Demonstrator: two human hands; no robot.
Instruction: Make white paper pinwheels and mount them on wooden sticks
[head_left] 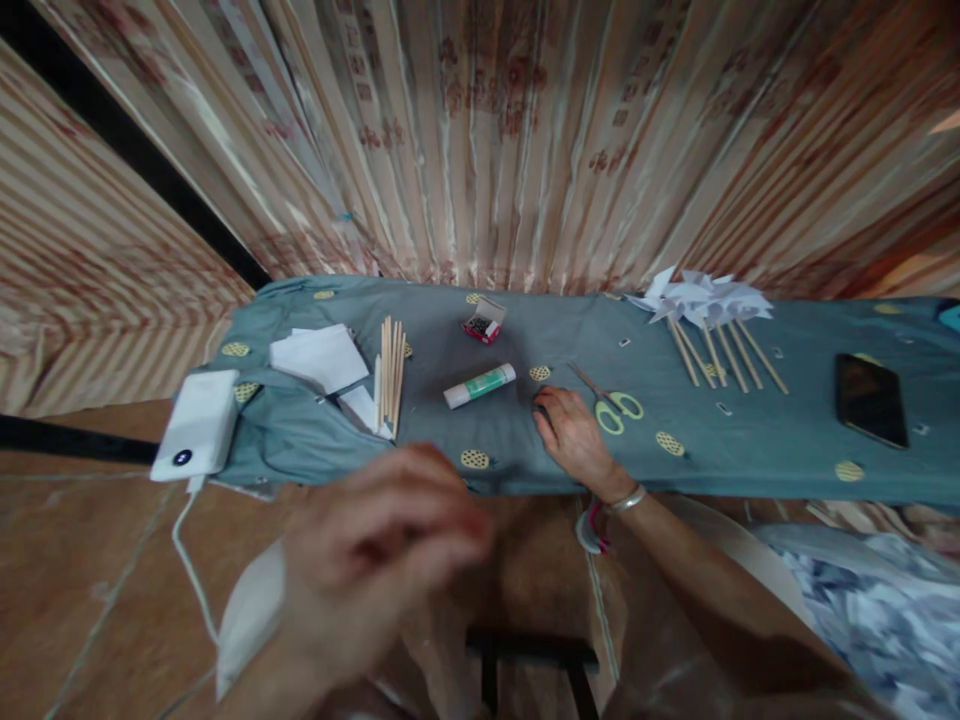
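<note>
My left hand (382, 560) is raised close to the camera in front of the table's near edge. Motion blurs it; the fingers look bent, and whether anything is in them cannot be made out. My right hand (571, 432) rests on the cloth, fingers loosely bent and apart, nothing visible in it. Just right of those fingers lie scissors (609, 412) with yellow-green handles, blades pointing away. A glue stick (480, 385) with a green label lies to the left of this hand. Behind the glue stick, a small open box (484, 322) holds tiny dark pieces.
Wooden sticks (388, 375) and white paper pieces (321, 358) lie on the left. Several paper pinwheels (709, 300) on sticks are at the back right, near a phone (871, 400). A white power bank (196, 425) with a cable sits at the left edge. A curtain (510, 150) hangs behind.
</note>
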